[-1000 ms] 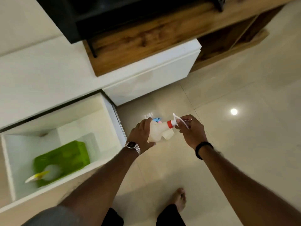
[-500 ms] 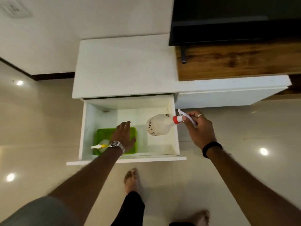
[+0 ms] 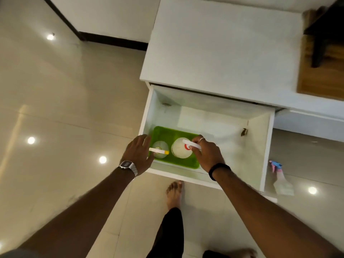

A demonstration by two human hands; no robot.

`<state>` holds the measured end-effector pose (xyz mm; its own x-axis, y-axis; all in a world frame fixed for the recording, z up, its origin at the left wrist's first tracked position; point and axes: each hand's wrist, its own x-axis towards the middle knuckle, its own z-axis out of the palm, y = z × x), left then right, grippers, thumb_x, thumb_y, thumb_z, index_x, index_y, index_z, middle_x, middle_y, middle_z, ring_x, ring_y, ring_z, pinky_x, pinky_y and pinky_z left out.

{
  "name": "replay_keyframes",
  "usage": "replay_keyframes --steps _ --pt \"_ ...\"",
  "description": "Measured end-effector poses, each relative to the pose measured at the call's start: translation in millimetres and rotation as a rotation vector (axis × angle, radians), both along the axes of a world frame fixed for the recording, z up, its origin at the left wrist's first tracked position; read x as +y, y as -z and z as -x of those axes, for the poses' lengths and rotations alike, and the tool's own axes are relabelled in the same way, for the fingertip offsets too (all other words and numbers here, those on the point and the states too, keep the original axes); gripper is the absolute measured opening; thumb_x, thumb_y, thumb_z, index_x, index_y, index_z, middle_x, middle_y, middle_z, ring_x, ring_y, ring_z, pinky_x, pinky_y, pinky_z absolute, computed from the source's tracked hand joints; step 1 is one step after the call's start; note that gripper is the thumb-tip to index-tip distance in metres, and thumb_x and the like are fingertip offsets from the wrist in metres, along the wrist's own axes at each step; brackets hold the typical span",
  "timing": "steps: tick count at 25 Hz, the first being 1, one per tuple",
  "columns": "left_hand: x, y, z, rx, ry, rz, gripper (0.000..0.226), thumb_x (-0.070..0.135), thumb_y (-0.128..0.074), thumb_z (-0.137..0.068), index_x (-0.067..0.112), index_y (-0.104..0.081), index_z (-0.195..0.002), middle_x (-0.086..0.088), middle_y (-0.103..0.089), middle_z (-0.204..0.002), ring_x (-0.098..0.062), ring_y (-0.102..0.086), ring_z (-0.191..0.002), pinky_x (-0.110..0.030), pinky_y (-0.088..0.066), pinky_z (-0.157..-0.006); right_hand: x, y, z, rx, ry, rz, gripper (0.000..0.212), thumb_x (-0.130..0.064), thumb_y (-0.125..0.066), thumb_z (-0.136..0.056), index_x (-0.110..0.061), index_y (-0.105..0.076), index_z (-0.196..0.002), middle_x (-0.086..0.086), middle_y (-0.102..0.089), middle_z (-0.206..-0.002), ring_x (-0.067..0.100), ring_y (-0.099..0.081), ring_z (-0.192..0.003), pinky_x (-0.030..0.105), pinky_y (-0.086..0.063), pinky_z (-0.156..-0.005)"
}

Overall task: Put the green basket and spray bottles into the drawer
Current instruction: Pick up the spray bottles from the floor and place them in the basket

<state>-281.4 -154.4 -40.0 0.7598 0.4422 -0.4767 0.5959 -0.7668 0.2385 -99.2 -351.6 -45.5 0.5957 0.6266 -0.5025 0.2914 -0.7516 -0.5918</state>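
Drawer: the white drawer [image 3: 264, 146] stands pulled out from the white cabinet [image 3: 219, 43], seen from above.
Basket: the green basket [image 3: 163, 133] sits on the drawer's floor in the near left corner, close against the front wall.
Left bottle: a small clear spray bottle with a white and yellow head [image 3: 160, 150] stands upright in the left half of the basket.
Right bottle: a rounder white bottle with a red collar [image 3: 179, 150] stands in the right half of the basket, just beside the first one.
Right hand: the right hand [image 3: 206, 155] has its fingers curled around the white trigger head of the red-collared bottle, pinching it from the right (a ring shows on one finger, a dark band on the wrist).
Left hand: the left hand [image 3: 137, 155] is spread, fingers loose, over the drawer's left front corner beside the basket; whether it touches the basket I cannot tell (a metal watch sits on the wrist).
Third bottle: a spray bottle with a blue and pink head [image 3: 281, 181] lies on the tiled floor [image 3: 65, 108], right of the drawer and outside it.
Feet: one bare foot [image 3: 174, 194] rests on the floor just in front of the drawer.
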Motion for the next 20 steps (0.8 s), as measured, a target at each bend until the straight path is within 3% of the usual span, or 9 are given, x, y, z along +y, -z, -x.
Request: replay_keyframes --steps 8,16,20 --pt "11 37 -3 -0.047 0.086 -0.044 0.068 0.040 -0.050 -0.094 0.006 -0.032 -0.151 -0.016 -0.033 -0.158 -0.033 -0.023 -0.151 -0.046 -0.020 -0.123 26 58 31 -0.031 -0.204 0.180 0.029 -0.035 -0.048 -0.103 -0.017 -0.056 -0.124 0.012 -0.073 -0.105 0.037 -0.066 -0.099 0.044 -0.054 -0.078" --pt "19 52 -4 0.006 0.160 -0.036 0.068 0.042 -0.045 -0.097 0.006 -0.030 -0.152 -0.016 -0.032 -0.159 -0.034 -0.022 -0.151 -0.046 -0.021 -0.123 35 79 44 -0.023 -0.265 0.192 0.025 -0.037 -0.055 -0.095 -0.023 -0.060 -0.115 0.006 -0.073 -0.099 0.032 -0.067 -0.092 0.037 -0.051 -0.068" --pt "17 39 -16 0.004 0.115 -0.013 0.070 0.042 -0.047 -0.096 0.005 -0.028 -0.153 -0.017 -0.030 -0.160 -0.034 -0.017 -0.153 -0.047 -0.020 -0.122 30 56 40 -0.047 -0.208 0.172 0.041 -0.045 -0.064 -0.087 -0.024 -0.060 -0.123 0.003 -0.072 -0.112 0.031 -0.067 -0.100 0.037 -0.051 -0.078"
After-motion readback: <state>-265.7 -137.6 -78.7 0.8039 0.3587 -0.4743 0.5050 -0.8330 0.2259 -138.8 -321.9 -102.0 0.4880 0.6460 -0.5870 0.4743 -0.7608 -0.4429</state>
